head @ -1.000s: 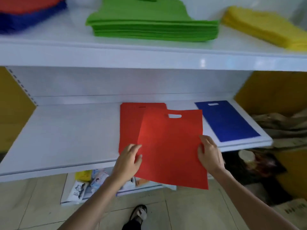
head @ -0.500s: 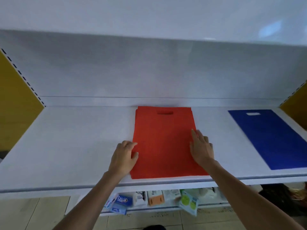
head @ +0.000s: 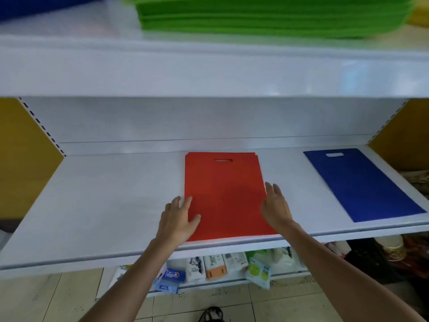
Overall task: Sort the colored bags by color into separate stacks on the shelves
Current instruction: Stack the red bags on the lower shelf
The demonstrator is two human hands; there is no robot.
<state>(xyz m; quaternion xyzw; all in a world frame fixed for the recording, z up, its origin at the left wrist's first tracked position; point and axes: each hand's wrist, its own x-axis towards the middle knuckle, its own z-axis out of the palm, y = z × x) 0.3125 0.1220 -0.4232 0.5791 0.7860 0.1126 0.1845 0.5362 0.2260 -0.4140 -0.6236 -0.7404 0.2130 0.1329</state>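
A small stack of red bags (head: 225, 194) lies flat in the middle of the white lower shelf (head: 104, 205), handle cut-outs toward the back. My left hand (head: 178, 217) rests with straight fingers at the stack's left edge, thumb on the red fabric. At the right edge my right hand (head: 275, 205) stands on its side, fingers straight. A single blue bag (head: 362, 184) lies flat at the right end of the same shelf. On the upper shelf sits a thick stack of green bags (head: 267, 17), with a blue pile (head: 34, 5) at the far left.
A sliver of yellow (head: 421, 15) shows at the upper right edge. Yellow side panels (head: 21, 163) bound the shelf bay. Below the lower shelf, a bottom shelf holds several small packets (head: 216, 266). A shoe (head: 212, 314) stands on the tiled floor.
The red bag, held in the air over the shelf edge a second ago, now lies squared on the red stack. Both hands have moved from holding the bag to flanking the stack.
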